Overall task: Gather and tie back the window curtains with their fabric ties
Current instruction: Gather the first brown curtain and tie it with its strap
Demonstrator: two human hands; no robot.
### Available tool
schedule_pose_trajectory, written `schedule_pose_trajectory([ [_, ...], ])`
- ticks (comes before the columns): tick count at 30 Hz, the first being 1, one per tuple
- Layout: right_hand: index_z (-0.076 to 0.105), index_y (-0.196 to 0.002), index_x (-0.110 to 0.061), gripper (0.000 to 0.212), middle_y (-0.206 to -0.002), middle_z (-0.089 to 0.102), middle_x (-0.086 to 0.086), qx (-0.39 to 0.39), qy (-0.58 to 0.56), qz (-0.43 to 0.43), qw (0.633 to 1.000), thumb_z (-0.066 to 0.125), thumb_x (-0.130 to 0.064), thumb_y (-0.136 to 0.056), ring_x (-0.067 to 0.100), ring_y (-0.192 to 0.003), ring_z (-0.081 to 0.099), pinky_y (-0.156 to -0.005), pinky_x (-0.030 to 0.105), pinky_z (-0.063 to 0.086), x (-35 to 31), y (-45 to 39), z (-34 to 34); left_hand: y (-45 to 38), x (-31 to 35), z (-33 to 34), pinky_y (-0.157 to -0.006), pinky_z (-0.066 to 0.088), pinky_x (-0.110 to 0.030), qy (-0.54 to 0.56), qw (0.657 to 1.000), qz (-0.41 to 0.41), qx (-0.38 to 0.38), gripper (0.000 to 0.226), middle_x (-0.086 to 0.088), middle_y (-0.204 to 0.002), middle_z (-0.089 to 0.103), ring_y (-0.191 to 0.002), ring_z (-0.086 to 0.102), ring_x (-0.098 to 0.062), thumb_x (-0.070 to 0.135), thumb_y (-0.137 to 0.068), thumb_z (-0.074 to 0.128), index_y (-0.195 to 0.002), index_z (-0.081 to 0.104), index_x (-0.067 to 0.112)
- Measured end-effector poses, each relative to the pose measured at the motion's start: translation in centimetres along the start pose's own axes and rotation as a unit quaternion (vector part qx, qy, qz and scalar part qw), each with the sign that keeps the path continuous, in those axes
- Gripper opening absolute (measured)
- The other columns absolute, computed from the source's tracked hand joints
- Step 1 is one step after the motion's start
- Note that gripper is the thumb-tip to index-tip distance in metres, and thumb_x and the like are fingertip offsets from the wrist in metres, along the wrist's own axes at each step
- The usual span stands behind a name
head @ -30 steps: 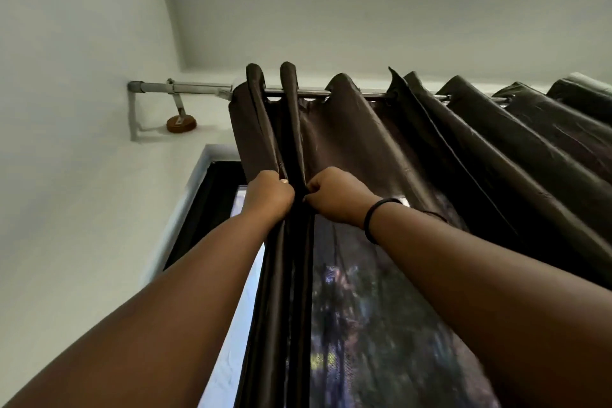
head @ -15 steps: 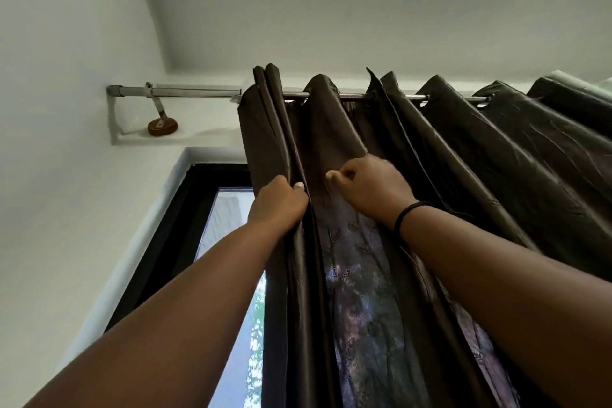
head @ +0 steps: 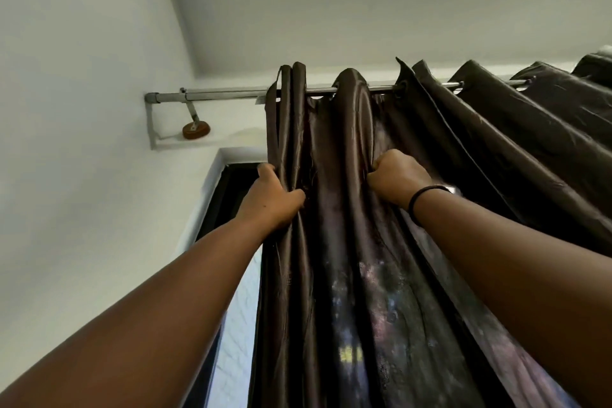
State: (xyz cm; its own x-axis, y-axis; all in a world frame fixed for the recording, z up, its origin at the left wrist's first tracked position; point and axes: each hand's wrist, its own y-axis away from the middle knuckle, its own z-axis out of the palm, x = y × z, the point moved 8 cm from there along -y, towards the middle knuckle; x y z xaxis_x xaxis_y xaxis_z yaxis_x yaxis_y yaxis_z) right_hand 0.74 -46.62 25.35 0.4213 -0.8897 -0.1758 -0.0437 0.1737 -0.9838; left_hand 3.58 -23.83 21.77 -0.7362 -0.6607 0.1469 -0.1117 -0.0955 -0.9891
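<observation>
A dark brown satin curtain [head: 344,268] hangs in folds from a metal rod [head: 218,95] overhead. My left hand [head: 270,199] grips the curtain's bunched left edge folds, fingers wrapped around them. To its right, my right hand [head: 395,177] clutches a further fold in a fist, with a black band on its wrist. Both hands sit high on the cloth, a short way below the rod. No fabric tie is in sight.
The rod ends at a wall bracket with a round brown mount [head: 196,129]. A black window frame [head: 220,199] and a strip of bright glass [head: 236,325] show left of the curtain. More curtain folds [head: 530,129] spread to the right under the ceiling.
The curtain's left edge has slid right along the rod, baring more of the rod and window. My right hand moved right onto another fold, and my hands are farther apart.
</observation>
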Motion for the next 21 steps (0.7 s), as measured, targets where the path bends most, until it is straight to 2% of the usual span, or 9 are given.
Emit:
schedule_pose_trajectory([
  [2, 0.056, -0.074, -0.010, 0.010, -0.079, 0.060, 0.008, -0.007, 0.007, -0.013, 1.000, 0.053, -0.015, -0.083, 0.026, -0.069, 0.058, -0.052, 0.023, 0.038, -1.2, -0.2, 0.7, -0.1, 0.0, -0.5, -0.078, 0.044, -0.033, 0.011, 1.000, 0.018, -0.009, 0.060, -0.008, -0.117, 0.056, -0.097, 0.057, -0.024, 0.035, -0.085, 0.062, -0.133, 0.032, 0.014],
  [6, 0.064, -0.083, -0.012, 0.016, -0.084, 0.063, 0.007, -0.006, 0.013, -0.022, 1.000, 0.050, -0.017, -0.087, 0.024, -0.072, 0.060, -0.060, 0.028, 0.047, -3.6, -0.8, 2.3, 0.0, -0.8, -1.6, -0.075, 0.045, -0.030, 0.025, 0.999, 0.046, -0.014, 0.055, -0.002, -0.111, 0.060, -0.090, 0.059, -0.017, 0.036, -0.085, 0.061, -0.132, 0.038, 0.019],
  [9, 0.064, -0.090, -0.014, 0.017, -0.091, 0.062, 0.007, -0.015, 0.013, -0.026, 0.999, 0.047, -0.017, -0.088, 0.025, -0.077, 0.059, -0.066, 0.032, 0.049, -5.1, -1.0, 3.7, 0.3, -1.7, -1.7, -0.079, 0.056, -0.038, 0.047, 0.997, 0.051, -0.032, 0.057, 0.001, -0.104, 0.062, -0.088, 0.064, -0.018, 0.041, -0.082, 0.063, -0.131, 0.039, 0.025],
  [12, 0.065, -0.095, -0.015, 0.017, -0.095, 0.062, 0.006, -0.019, 0.008, -0.031, 0.999, 0.049, -0.018, -0.087, 0.025, -0.078, 0.057, -0.066, 0.031, 0.046, -6.6, -1.1, 4.6, 0.9, -2.2, -1.7, -0.081, 0.056, -0.045, 0.059, 0.995, 0.062, -0.052, 0.061, 0.003, -0.106, 0.063, -0.092, 0.065, -0.021, 0.051, -0.081, 0.062, -0.132, 0.038, 0.029],
  [16, 0.067, -0.095, -0.013, 0.021, -0.104, 0.064, 0.008, -0.033, 0.020, -0.059, 0.998, 0.049, -0.021, -0.087, 0.023, -0.086, 0.057, -0.070, 0.031, 0.045, -10.4, -0.6, 5.9, 1.0, -2.9, -2.4, -0.090, 0.052, -0.041, 0.077, 0.992, 0.083, -0.058, 0.064, 0.004, -0.112, 0.059, -0.099, 0.062, -0.016, 0.053, -0.084, 0.060, -0.137, 0.036, 0.026],
  [21, 0.067, -0.101, -0.005, 0.026, -0.110, 0.063, 0.011, -0.047, 0.021, -0.092, 0.994, 0.044, -0.013, -0.091, 0.029, -0.100, 0.060, -0.082, 0.035, 0.051, -15.6, 0.8, 6.9, 0.5, -3.8, -3.6, -0.090, 0.053, -0.043, 0.104, 0.989, 0.090, -0.053, 0.061, 0.006, -0.107, 0.059, -0.100, 0.063, -0.018, 0.056, -0.085, 0.056, -0.135, 0.036, 0.028],
])
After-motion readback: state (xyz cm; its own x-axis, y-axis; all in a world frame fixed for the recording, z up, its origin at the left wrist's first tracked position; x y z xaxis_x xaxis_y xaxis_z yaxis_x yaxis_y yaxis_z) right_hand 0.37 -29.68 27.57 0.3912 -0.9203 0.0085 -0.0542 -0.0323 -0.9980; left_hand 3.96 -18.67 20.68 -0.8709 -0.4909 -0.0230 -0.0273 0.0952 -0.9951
